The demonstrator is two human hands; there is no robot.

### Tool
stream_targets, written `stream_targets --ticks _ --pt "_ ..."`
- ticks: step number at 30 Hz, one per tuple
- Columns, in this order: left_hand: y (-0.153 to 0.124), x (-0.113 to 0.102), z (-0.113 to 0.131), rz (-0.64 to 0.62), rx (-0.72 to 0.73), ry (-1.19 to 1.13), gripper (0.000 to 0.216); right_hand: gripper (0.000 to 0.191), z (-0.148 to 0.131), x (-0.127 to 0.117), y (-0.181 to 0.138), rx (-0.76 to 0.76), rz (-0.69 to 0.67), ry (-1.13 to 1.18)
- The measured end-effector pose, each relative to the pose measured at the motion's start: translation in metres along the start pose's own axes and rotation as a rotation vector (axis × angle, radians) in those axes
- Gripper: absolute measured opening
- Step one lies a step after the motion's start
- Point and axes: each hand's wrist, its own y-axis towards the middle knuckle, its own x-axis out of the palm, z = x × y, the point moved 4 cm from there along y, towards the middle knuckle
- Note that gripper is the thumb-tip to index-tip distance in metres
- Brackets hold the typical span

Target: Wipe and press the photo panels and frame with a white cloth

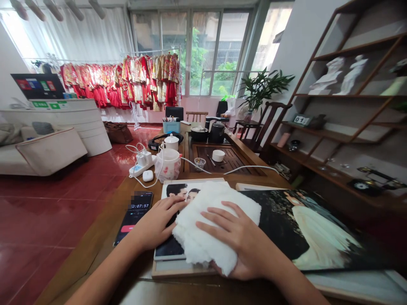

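Left of our left hand point(159, 220) lie the phone point(136, 214), then the edge of the table point(92, 267). Its fingers stretch over a photo point(165, 248); our right hand point(243, 233) clasps the white cloth point(205, 245).

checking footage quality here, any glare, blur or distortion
In the head view, daylight pales the curtain and glares off the red floor; also in the head view, wide-angle distortion makes the shelf unit lean, and the white cloth shows no strong blur.
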Motion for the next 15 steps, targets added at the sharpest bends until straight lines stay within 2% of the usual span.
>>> stream_targets --ticks 2,7,9,11,15 --pt "0.0 0.0 0.001 0.004 -0.008 0.007 0.05 0.071 0.004 -0.001 0.0 0.044 0.003 -0.019" --pt "0.0 -0.003 0.004 0.034 -0.013 0.022 0.039 0.065 0.021 -0.003 -0.002 0.262 0.074 -0.126" --pt "0.0 -0.003 0.005 0.03 -0.011 0.025 0.04 0.063 0.024 -0.003 -0.002 0.295 0.093 -0.159" --pt "0.001 -0.003 0.005 0.028 -0.011 0.027 0.04 0.063 0.023 -0.003 -0.002 0.275 0.097 -0.172" --pt "0.0 -0.002 0.003 0.029 -0.011 0.019 0.043 0.07 0.011 -0.002 0.0 0.122 0.069 -0.101"
